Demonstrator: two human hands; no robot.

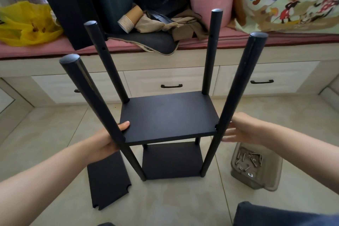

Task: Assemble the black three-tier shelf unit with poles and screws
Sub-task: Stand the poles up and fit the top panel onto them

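My left hand [108, 141] pinches the near-left edge of the black flat middle shelf board [168, 117], thumb on top. My right hand [240, 130] has fingers [229, 139] straight and loose, right by the near-right black round pole [238, 82]. The black shelf unit [170, 161] stands on the beige tiled floor [174, 203], spare black board [108, 180] lying left, clear screw tub [275, 176] right.

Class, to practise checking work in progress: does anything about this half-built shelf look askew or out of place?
The four poles fan outward at their tops instead of standing parallel, though the wide lens may exaggerate this. The third shelf panel lies on the floor by the left hand, not yet fitted.
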